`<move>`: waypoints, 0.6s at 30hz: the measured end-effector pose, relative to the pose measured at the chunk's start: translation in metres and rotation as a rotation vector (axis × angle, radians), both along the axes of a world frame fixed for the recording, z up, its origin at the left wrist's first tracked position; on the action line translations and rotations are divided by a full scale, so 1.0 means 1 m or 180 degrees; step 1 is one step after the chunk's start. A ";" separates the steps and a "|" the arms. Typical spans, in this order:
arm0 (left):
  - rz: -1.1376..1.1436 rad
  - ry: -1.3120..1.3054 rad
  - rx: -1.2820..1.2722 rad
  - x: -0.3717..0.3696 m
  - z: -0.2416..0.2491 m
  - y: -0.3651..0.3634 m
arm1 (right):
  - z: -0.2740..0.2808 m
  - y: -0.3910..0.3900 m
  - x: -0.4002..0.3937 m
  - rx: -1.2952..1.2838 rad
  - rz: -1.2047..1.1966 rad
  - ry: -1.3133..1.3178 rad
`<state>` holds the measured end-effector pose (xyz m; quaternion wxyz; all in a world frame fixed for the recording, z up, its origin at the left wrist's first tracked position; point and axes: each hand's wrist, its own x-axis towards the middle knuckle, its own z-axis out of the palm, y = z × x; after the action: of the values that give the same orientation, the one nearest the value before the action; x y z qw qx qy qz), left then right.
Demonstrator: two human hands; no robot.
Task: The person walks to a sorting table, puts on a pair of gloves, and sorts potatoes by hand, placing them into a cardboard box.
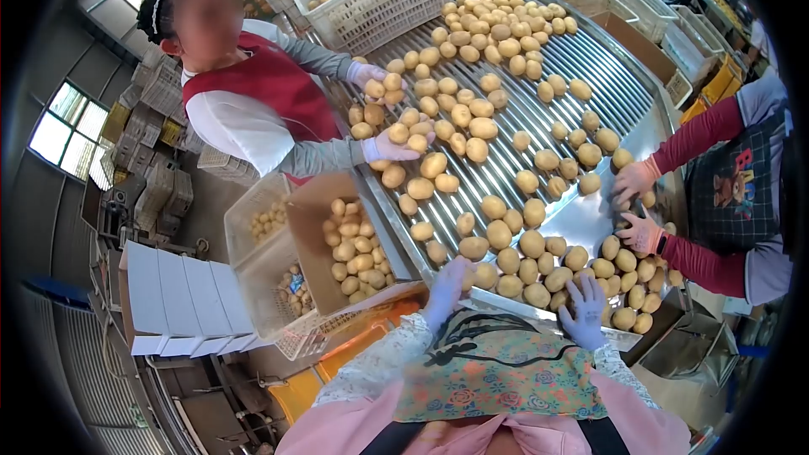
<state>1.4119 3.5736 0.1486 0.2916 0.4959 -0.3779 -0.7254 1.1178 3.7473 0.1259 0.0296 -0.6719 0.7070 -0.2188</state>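
Observation:
My left hand [447, 293], in a pale purple glove, rests at the near edge of the metal roller table [619, 105]. Its fingers stretch forward beside a potato [484, 275], and nothing shows in its grasp. Further right, my right hand [585, 312], gloved alike, has its fingers spread over the near rim, close to several potatoes [537, 295]. Across the near end of the table lies a dense row of yellow-brown potatoes, with a larger heap [506, 21] at the far end.
On the left, a co-worker in a red apron [282, 84] holds potatoes in both gloved hands. Another person's hands [638, 181] handle potatoes at right. A cardboard box of potatoes [313, 227], plastic crates [257, 194] and white folded cartons [181, 291] stand at left. One crate [379, 13] sits at the table's far left.

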 end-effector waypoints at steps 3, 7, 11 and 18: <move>0.0120 -0.0187 -0.0285 0.006 -0.019 -0.005 | -0.007 0.012 -0.007 0.0084 -0.0077 0.0115; 0.0416 -0.0328 0.0015 -0.006 -0.026 -0.007 | -0.009 0.011 -0.003 -0.0070 -0.0177 0.0138; -0.0310 -0.0921 -0.1295 -0.022 -0.015 -0.007 | -0.006 0.010 -0.002 -0.0023 -0.0220 0.0055; -0.2136 -0.2272 -0.4183 -0.034 0.024 -0.036 | -0.009 0.010 -0.001 -0.0161 -0.0286 -0.0049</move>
<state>1.3783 3.5375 0.1730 0.1523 0.2854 -0.9242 -0.2031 1.1169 3.7570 0.1165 0.0081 -0.6384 0.7304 -0.2429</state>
